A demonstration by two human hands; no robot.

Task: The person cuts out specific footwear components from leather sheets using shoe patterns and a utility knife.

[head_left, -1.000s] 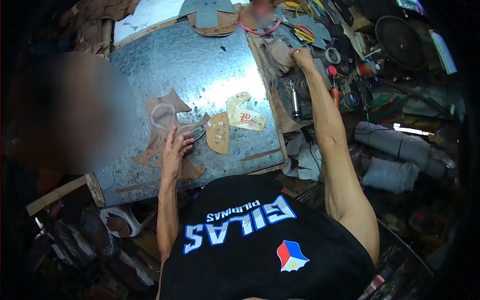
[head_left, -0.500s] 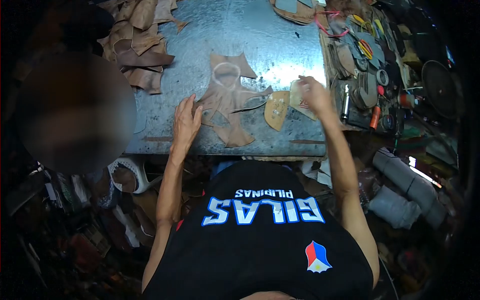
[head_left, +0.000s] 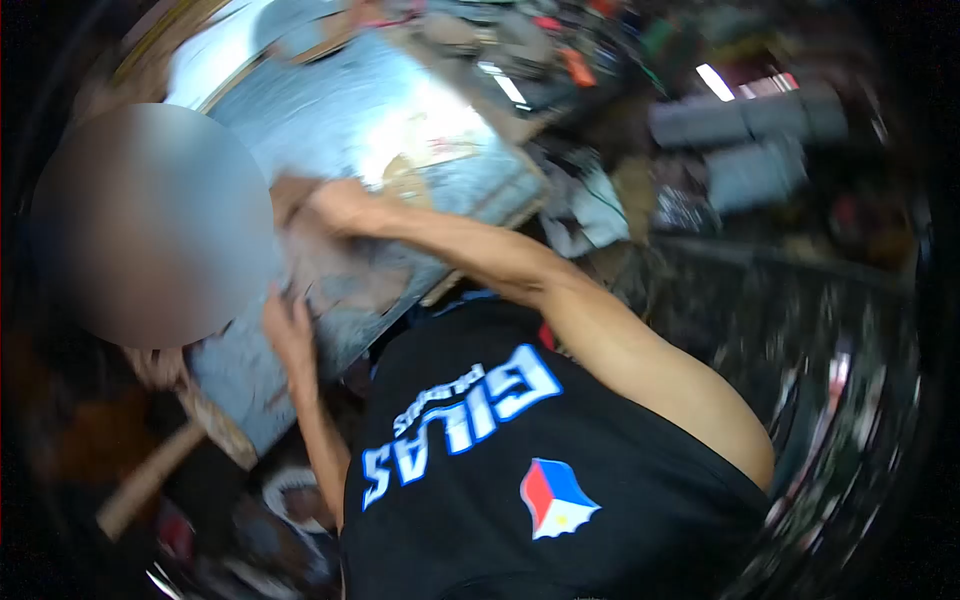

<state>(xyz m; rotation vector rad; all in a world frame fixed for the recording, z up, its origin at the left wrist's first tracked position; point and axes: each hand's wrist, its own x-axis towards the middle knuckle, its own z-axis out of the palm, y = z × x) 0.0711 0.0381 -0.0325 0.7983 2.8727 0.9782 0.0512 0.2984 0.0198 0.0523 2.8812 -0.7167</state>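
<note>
Metal-topped worktable [head_left: 310, 115] runs from near edge to far left; brown leather piece [head_left: 370, 285] lies on its near part, outline smeared by motion. Stage, judged from this layout: leather laid out, rounded tan template [head_left: 404, 182] and paler template [head_left: 440, 140] set down to its right, off the leather. Marking or cutting: none seen under way, no tool made out at either hand; amount finished and amount remaining not readable through the blur. Right hand [head_left: 345, 208] reaches across to the leather's far-left part, leather at and below its fingers; they look curled, but opening and grip cannot be told. Left hand [head_left: 290, 325] is just left of the leather, near side, fingers loosely parted, nothing seen between them; contact with leather or tabletop uncertain.
</note>
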